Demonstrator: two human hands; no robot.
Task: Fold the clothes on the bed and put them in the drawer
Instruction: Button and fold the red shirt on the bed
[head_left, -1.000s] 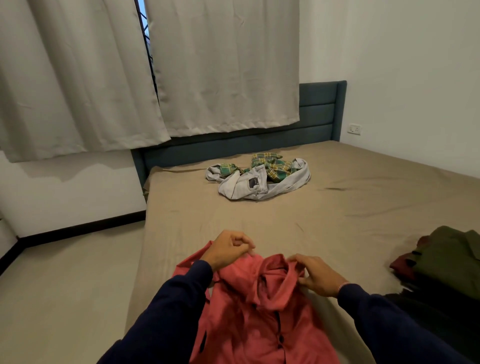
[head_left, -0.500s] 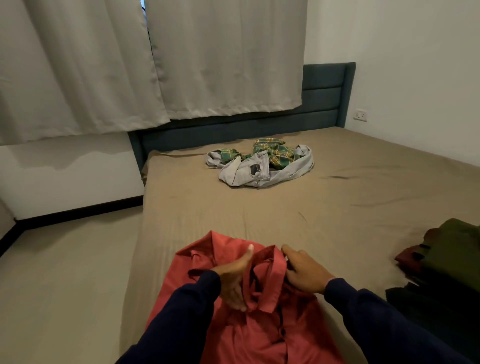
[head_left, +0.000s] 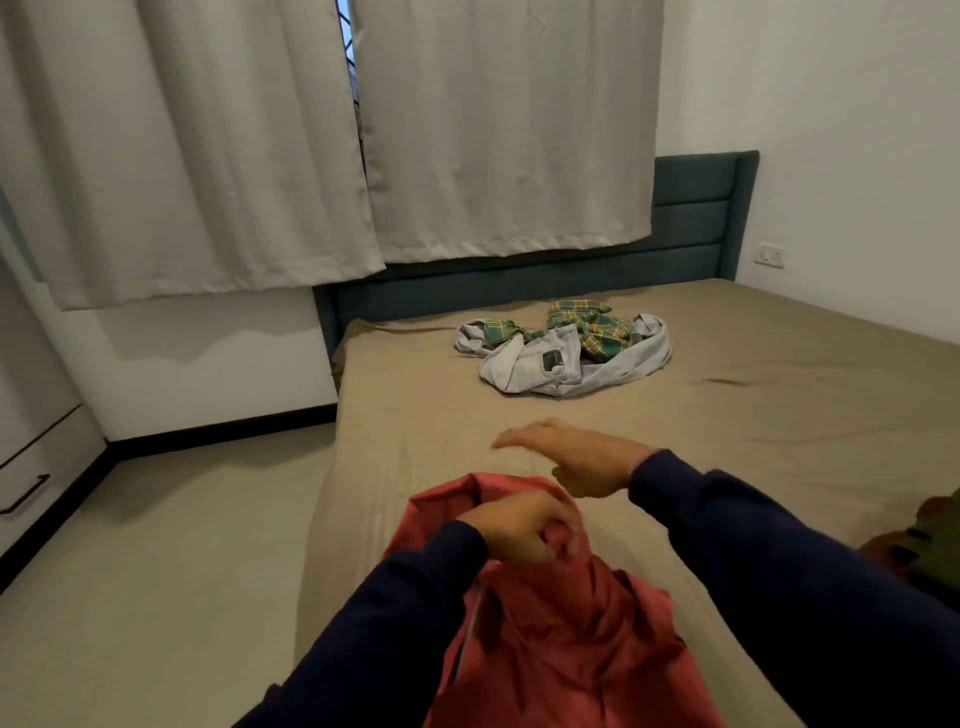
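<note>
A person in dark blue sleeves stands at the near edge of a bed (head_left: 597, 415) with a tan sheet. The left hand (head_left: 524, 527) has its fingers curled tight around a bunched fold of a red shirt (head_left: 550, 639), lifting it off the sheet at the bed's near edge. The right hand (head_left: 576, 457) hovers just beyond the shirt, palm down, fingers straight and close together, holding nothing. Farther up the bed, well apart from the hands, lies a crumpled pile (head_left: 566, 351) (grey cloth tangled with green plaid). Dark folded clothes (head_left: 935, 535) show at the right edge. Pale curtains (head_left: 260, 145) hang above a blue headboard (head_left: 696, 208).
</note>
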